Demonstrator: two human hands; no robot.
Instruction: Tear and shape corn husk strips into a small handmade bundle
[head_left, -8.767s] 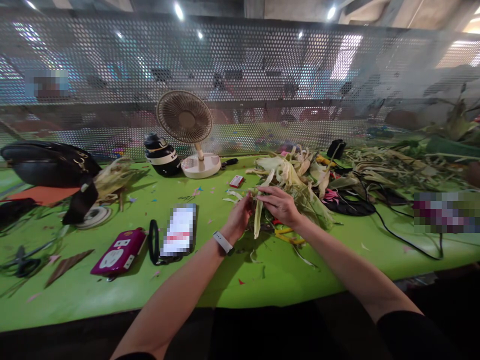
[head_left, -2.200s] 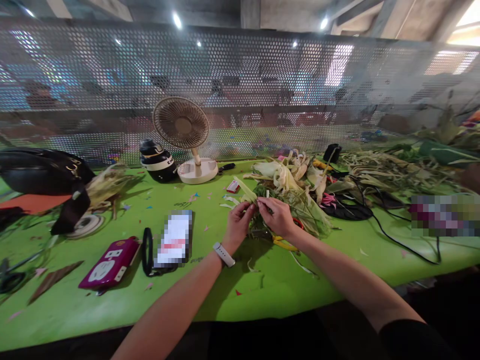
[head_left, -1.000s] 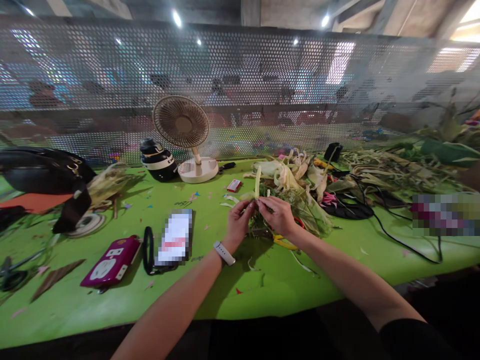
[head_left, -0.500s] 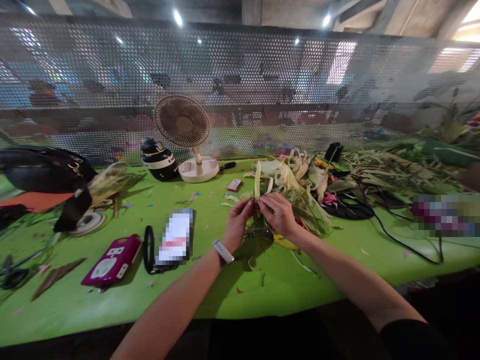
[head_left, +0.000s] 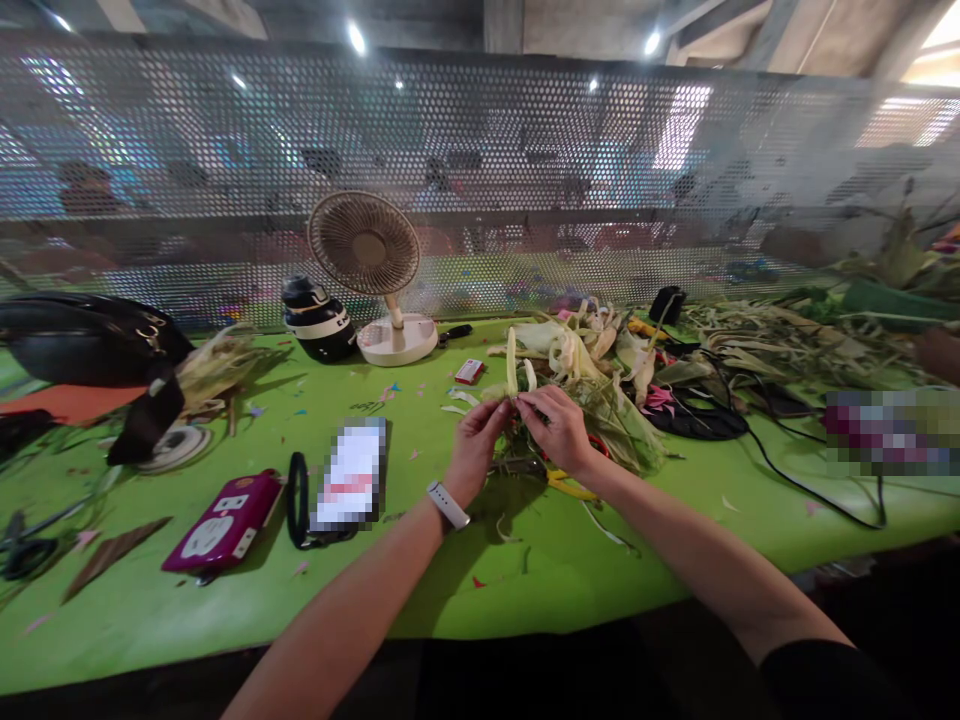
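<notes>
My left hand (head_left: 480, 440), with a white band on its wrist, pinches a pale husk strip (head_left: 512, 362) near its lower end. My right hand (head_left: 556, 428) meets it fingertip to fingertip, closed on the same strip. The strip stands upright above the fingers, with a shorter pale piece beside it. Behind and to the right of my hands lies a heap of corn husks (head_left: 600, 355). Yellow-handled scissors (head_left: 571, 486) rest on the green table (head_left: 540, 590) below my right hand.
A fan (head_left: 397, 340), a black bottle (head_left: 319, 325) and a small red-white box (head_left: 469, 371) stand beyond my hands. To the left are a phone (head_left: 350, 475), a magenta case (head_left: 223, 525) and a black bag (head_left: 90, 335). A black cable (head_left: 802, 490) crosses the right side.
The upright strip has shifted slightly left, and the shorter piece beside it has moved a little left too. Both hands keep nearly the same place and grip.
</notes>
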